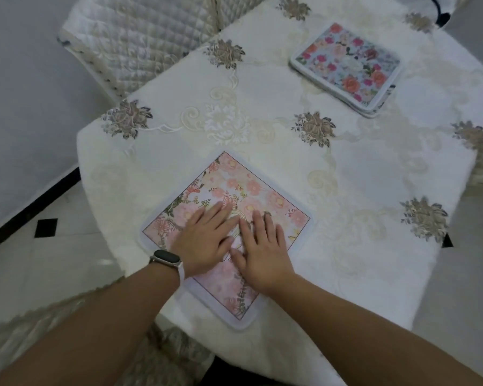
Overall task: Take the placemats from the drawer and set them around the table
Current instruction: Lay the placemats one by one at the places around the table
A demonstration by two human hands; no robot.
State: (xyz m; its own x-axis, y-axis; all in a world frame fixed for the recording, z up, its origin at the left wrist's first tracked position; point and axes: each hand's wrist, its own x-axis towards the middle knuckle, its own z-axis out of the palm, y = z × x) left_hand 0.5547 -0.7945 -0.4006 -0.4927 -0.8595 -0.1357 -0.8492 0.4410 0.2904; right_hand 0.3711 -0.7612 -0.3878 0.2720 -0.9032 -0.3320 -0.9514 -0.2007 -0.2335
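A pink floral placemat (234, 188) with a white border lies flat near the table's front edge, turned like a diamond. My left hand (204, 240), a watch on its wrist, presses flat on the mat with straight fingers. My right hand (262, 252) lies flat beside it, its fingers straight, and the two hands touch at the fingertips. A small stack of placemats (349, 68), the top one printed with bright red and pink roses, rests at the far right of the table (346, 168).
The table wears a white embroidered cloth with grey-brown flower motifs. A quilted cream chair (134, 43) stands at the far left corner, and another chair back (53, 316) is close at the lower left. Pale tiled floor (53, 260) surrounds the table.
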